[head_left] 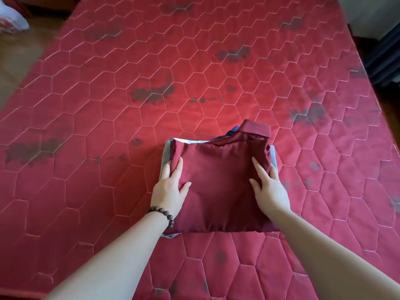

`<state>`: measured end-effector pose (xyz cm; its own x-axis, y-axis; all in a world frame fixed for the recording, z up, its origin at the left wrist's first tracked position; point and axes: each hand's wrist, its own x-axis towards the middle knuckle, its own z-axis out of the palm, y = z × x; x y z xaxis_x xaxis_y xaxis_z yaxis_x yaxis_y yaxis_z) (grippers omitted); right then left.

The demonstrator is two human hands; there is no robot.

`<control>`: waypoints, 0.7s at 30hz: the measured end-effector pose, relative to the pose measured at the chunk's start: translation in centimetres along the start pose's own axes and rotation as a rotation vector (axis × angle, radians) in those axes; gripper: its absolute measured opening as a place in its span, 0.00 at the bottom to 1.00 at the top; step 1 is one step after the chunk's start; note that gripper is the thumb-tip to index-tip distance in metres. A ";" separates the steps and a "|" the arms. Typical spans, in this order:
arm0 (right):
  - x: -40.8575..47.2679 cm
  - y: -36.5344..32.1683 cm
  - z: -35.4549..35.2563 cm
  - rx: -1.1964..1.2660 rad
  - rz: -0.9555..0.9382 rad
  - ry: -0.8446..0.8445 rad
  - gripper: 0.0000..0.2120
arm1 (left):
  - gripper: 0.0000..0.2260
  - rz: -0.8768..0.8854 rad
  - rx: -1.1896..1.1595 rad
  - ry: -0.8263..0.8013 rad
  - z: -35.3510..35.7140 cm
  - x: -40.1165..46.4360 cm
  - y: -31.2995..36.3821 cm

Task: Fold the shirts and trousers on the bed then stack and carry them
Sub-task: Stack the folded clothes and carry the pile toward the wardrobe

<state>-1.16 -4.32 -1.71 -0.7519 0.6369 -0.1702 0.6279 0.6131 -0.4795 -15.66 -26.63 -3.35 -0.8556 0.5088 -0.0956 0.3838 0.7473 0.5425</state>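
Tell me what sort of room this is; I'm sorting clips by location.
Most likely a bedroom at home. A wide red quilted mattress fills the view, a stack of folded clothes lies on it under both hands, and wooden floor shows beside the bed.

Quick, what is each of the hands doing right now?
Left hand: open, fingers straight, pressing the left edge of the folded maroon shirt.
Right hand: open, fingers straight, pressing its right edge.

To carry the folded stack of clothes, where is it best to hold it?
Probably from both sides, low down: the stack lies flat on the bed, so sliding the left hand and right hand beneath the bottom layer supports every piece.
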 end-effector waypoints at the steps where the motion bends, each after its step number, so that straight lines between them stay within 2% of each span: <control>1: -0.1 0.0 0.1 -0.012 0.020 -0.033 0.28 | 0.31 -0.016 -0.002 -0.044 0.0 0.0 -0.2; 3: -0.2 0.1 0.2 -0.069 0.088 -0.082 0.26 | 0.33 -0.091 0.016 -0.141 -0.1 0.1 -0.3; 4: -0.3 0.0 0.3 -0.145 0.099 -0.036 0.26 | 0.35 -0.123 0.066 -0.135 -0.3 0.1 -0.1; 6: -0.5 -0.6 0.1 -0.338 0.042 0.156 0.25 | 0.37 -0.087 0.247 0.034 -0.9 0.1 0.8; 8: -0.4 -1.4 0.0 -0.417 -0.135 0.289 0.26 | 0.32 0.120 0.311 0.208 -0.9 0.1 2.1; 9: -0.2 -1.9 0.2 -0.446 -0.243 0.304 0.26 | 0.30 0.248 0.300 0.232 -0.6 0.1 2.8; 11: 0.5 -2.5 1.1 -0.515 -0.424 0.254 0.27 | 0.28 0.417 0.323 0.121 0.8 0.2 4.2; 12: 0.9 -2.6 1.6 -0.549 -0.469 0.203 0.27 | 0.29 0.434 0.360 0.032 1.6 0.2 4.5; 15: 2.0 -1.6 3.4 -0.613 -0.434 0.076 0.27 | 0.34 0.324 0.502 -0.117 3.8 1.0 3.6; 18: 2.7 -0.3 4.6 -0.588 -0.372 0.061 0.27 | 0.36 0.197 0.561 -0.111 4.8 1.8 1.7; 21: 2.9 0.2 5.0 -0.542 -0.322 0.108 0.27 | 0.36 0.188 0.531 -0.109 5.3 2.1 1.4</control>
<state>-4.22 -4.69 -6.59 -0.9132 0.4073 0.0111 0.4074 0.9131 0.0165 -15.11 -22.28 -7.23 -0.7255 0.6740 -0.1389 0.6722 0.7373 0.0673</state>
